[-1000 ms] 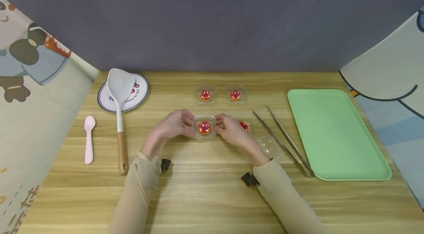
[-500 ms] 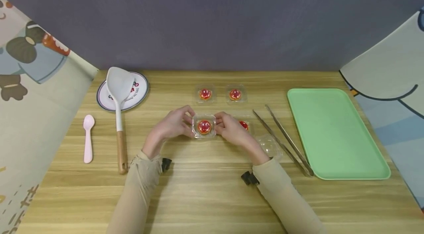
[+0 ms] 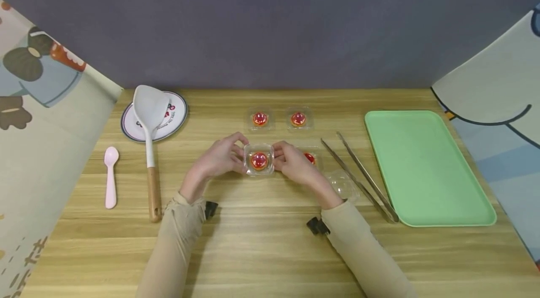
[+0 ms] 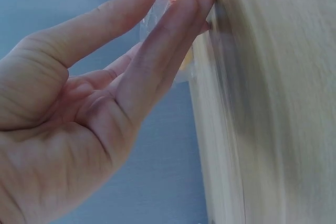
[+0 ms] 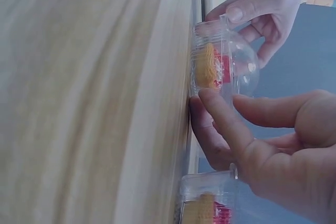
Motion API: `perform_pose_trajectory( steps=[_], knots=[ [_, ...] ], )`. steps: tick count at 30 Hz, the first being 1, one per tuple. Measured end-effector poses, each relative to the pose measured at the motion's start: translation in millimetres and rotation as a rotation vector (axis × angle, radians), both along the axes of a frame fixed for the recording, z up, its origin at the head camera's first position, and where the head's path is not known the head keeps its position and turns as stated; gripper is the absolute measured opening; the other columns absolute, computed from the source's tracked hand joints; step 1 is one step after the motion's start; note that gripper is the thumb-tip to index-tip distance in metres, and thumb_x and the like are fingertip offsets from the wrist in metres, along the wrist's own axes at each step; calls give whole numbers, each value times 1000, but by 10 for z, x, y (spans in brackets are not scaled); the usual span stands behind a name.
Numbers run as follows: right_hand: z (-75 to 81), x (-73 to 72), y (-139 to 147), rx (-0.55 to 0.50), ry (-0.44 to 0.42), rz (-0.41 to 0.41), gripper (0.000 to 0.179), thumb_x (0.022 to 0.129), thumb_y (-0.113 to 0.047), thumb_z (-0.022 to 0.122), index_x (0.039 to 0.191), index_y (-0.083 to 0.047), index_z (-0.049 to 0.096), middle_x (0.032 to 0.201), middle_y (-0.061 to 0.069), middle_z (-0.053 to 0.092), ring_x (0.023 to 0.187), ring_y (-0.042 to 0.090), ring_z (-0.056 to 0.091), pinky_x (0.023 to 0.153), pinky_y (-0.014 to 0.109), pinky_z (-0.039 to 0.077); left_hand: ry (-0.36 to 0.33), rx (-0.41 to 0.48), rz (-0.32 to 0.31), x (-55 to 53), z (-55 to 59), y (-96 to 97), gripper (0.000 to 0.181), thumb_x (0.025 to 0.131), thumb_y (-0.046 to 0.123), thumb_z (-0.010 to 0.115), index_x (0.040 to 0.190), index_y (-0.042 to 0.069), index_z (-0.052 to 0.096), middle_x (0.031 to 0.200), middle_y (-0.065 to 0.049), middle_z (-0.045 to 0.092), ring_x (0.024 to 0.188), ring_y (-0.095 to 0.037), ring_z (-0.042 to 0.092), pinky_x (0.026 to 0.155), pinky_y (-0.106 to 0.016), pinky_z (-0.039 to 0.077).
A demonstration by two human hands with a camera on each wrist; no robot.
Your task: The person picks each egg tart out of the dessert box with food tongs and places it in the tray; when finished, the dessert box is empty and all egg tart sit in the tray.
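A small clear plastic box with a red-topped tart inside sits mid-table. In the right wrist view its domed lid covers the tart. My left hand pinches the box's left side, its thumb up at the lid's rim. From the opposite side my right hand grips it between thumb and fingers. Behind the right hand, a second tart in a clear box is partly hidden. An empty domed lid lies by the right wrist.
Two boxed tarts, left and right, stand farther back. Metal tongs lie beside a green tray. At left are a pink spoon and a white turner resting over a patterned plate.
Both hands keep their hold on the boxed tart with hardly any movement. The clear lid's outline over it looks slightly sharper than a second ago, and the head view has shifted a little.
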State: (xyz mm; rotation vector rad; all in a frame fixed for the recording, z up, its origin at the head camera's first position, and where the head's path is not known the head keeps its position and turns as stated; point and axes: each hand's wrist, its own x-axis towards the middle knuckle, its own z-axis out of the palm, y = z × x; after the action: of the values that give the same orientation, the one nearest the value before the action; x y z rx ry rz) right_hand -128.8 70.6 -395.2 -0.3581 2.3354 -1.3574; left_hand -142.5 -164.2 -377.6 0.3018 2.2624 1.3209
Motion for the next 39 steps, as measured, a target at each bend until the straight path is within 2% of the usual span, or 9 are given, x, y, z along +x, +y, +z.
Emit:
perform_pose_trajectory(
  steps=[10, 15, 21, 25, 28, 32, 34, 39],
  knots=[
    [46, 29, -7, 18, 23, 8, 49, 106, 3, 57, 151, 15, 41, 137, 33, 62, 127, 44, 64, 110, 48, 57, -30, -4, -3, 8, 39, -15, 72, 80, -14, 84, 143, -9, 49, 126, -31, 68, 104, -41, 75, 91, -42, 67],
    [78, 54, -18, 50, 61, 26, 49, 106, 2, 58, 151, 13, 41, 138, 33, 63, 126, 43, 65, 109, 48, 58, -35, -14, 2, 17, 42, 3, 72, 81, -15, 83, 144, -9, 49, 130, -34, 66, 105, -41, 75, 91, -41, 67],
    [95, 75, -14, 93, 107, 38, 48, 107, 1, 56, 152, 9, 43, 150, 33, 55, 129, 42, 64, 112, 52, 54, -27, -35, 16, 25, 47, -1, 74, 82, -14, 82, 148, -9, 49, 136, -35, 63, 106, -41, 75, 93, -42, 66],
    [97, 80, -9, 113, 125, 32, 46, 107, 1, 57, 151, 8, 47, 148, 31, 56, 120, 37, 69, 107, 48, 59, -13, -40, 5, 23, 48, -8, 76, 81, -12, 85, 149, -8, 49, 140, -35, 60, 107, -40, 75, 95, -43, 65],
    [122, 90, -10, 154, 144, 45, 43, 106, 2, 57, 149, 10, 51, 141, 29, 60, 110, 33, 69, 102, 45, 61, -2, -37, -6, 19, 43, -9, 76, 80, -12, 85, 147, -9, 50, 144, -34, 57, 107, -40, 74, 95, -43, 65],
    [169, 110, -14, 212, 180, 67, 40, 104, 3, 58, 144, 11, 56, 145, 29, 57, 126, 40, 62, 116, 51, 51, 5, -38, -9, 32, 61, -11, 74, 80, -11, 85, 146, -10, 52, 149, -33, 52, 106, -39, 74, 96, -43, 65],
    [185, 120, -15, 223, 192, 70, 38, 104, 4, 59, 141, 11, 58, 147, 29, 55, 131, 42, 59, 119, 52, 48, 7, -45, -7, 47, 82, -14, 76, 80, -10, 86, 148, -10, 51, 153, -31, 49, 106, -38, 74, 98, -44, 64],
    [213, 145, -18, 212, 227, 72, 24, 105, 4, 58, 127, 7, 67, 137, 24, 60, 121, 36, 63, 108, 47, 58, -1, -51, 3, 73, 153, -38, 82, 84, -6, 86, 155, -7, 45, 161, -29, 42, 111, -38, 74, 105, -48, 60]
  ],
)
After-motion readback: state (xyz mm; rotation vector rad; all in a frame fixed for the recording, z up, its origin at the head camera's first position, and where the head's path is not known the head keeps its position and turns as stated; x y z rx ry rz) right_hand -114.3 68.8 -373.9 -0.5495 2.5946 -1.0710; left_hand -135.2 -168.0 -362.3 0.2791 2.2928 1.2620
